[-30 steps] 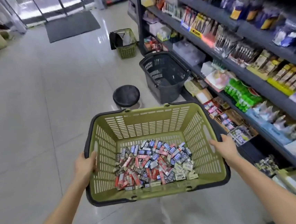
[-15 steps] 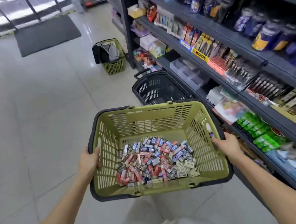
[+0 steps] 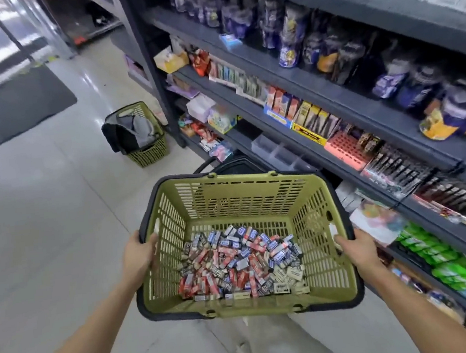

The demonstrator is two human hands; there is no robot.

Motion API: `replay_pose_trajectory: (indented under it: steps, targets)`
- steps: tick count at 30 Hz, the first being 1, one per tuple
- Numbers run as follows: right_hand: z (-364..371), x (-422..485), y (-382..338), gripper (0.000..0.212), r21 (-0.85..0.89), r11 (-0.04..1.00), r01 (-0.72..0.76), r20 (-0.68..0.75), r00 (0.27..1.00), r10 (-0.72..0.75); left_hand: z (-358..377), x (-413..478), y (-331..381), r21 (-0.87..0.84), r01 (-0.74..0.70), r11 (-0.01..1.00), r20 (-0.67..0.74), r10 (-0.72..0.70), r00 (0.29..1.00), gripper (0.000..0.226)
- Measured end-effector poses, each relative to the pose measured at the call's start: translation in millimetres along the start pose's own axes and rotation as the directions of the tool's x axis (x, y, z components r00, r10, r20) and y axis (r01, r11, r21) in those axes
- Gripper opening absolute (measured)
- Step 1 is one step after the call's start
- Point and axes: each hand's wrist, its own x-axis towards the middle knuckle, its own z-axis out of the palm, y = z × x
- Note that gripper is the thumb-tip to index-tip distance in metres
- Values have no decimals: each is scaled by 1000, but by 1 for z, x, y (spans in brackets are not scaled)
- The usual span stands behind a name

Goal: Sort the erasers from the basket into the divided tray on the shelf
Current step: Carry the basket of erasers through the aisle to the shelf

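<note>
Our left grip (image 3: 138, 256) and right grip (image 3: 358, 249) each clamp the dark rim on opposite sides of the olive slatted plastic basket (image 3: 242, 201). A heap of small rectangular erasers (image 3: 240, 264) in red, blue and white sleeves lies inside. Beyond, a clear divided tray (image 3: 276, 150) sits in the grey shelving (image 3: 346, 94). A second olive basket (image 3: 150, 153) holding dark fabric stands on the glossy floor (image 3: 45, 222).

One wide-angle view is taken from the head, angled forward and down; the olive slotted plastic basket (image 3: 242, 195) is seen close below.
</note>
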Motion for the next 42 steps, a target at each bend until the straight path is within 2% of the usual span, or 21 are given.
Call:
replay_pose_trajectory:
  steps: [2,6,16,22,25,28,33,35,42]
  targets:
    - [11,25,-14,12,35,999,-17,-15,1000,18,12,34,24,21,-15,1000,15,14,1000,15]
    - [29,67,-37,3,63,995,-81,-40,996,83,33,91,70,62,-49,997,74,44,996,13]
    - [70,116,-60,12,112,964,-241,-179,949,258,77,204,149,215,-127,968,250,71,966,19]
    - [104,125,-68,18,140,932,-334,-258,896,360,110,274,162,212,-104,972,404,10,915,23]
    - [126,122,-74,6,182,903,-390,-285,858,428,125,308,168,236,-159,959,522,13,853,26]
    - [147,121,-77,7,248,864,-439,-334,798,501,142,341,178,341,-320,884,601,56,797,26]
    - [176,133,-63,8,294,831,-473,-386,736,556,184,390,180,503,-604,618,694,126,708,40]
    - [186,142,-50,9,314,820,-479,-382,727,571,207,405,172,512,-647,565,718,131,683,41]
    - [217,171,19,15,288,813,-506,-395,711,582,275,429,117,392,-590,705,715,170,678,26]
